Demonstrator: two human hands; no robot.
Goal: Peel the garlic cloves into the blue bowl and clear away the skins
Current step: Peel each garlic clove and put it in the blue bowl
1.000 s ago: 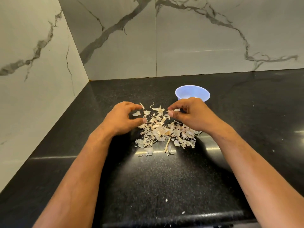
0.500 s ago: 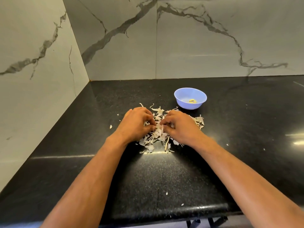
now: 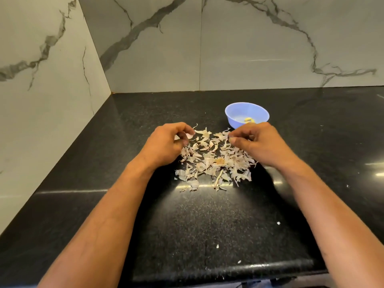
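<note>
Both hands parted since 0.5 s ago; left hand [image 3: 164,145], right hand [image 3: 257,142] fingers curled, pinching papery skins [image 3: 214,161].

hands [image 3: 164,145] apart, skins [image 3: 214,161] uncovered

Two hands are over the counter [image 3: 207,225]: the left hand [image 3: 164,145] at about 9 o'clock of the skins and the right hand [image 3: 259,143] at about 3 o'clock. One blue bowl [image 3: 246,114] stands at 1 o'clock of the pile. Inside it one pale yellow garlic clove [image 3: 249,120] shows; whether more lie there cannot be told. One pile of garlic skins [image 3: 214,161] holds too many flakes to count. At least three stray white specks [image 3: 278,223] lie toward 5 o'clock.
</note>
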